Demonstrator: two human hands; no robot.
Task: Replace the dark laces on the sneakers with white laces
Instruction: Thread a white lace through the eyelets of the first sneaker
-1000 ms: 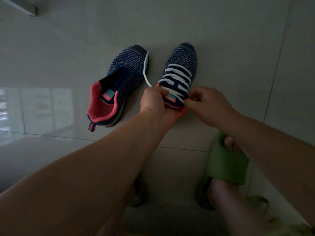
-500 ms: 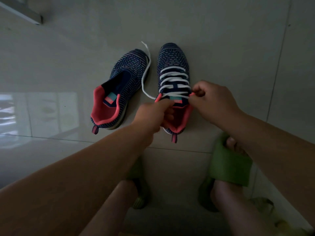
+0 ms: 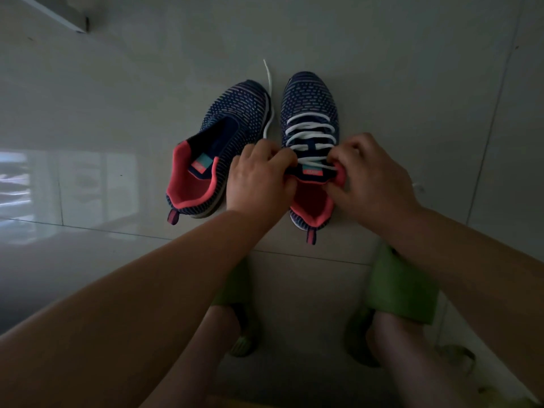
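Right sneaker (image 3: 309, 113) stands on the floor (image 3: 412, 83), white lace (image 3: 310, 134) threaded up to the top eyelets; left sneaker (image 3: 223, 136), just beside it, is unlaced. Left hand (image 3: 259, 178) and right hand (image 3: 371, 175) both grip at the collar, fingers curled, apparently pinching lace ends. Lace looks light, limp and slippery: best pinched near its stiff tips; the knit upper will give under pull.

Glossy grey tile floor (image 3: 412, 69), grout lines visible. Two green slippers on it: one (image 3: 403, 290) at lower right, the other (image 3: 235, 290) just left of it. Pale ledge (image 3: 59, 13) at the floor's top-left corner.
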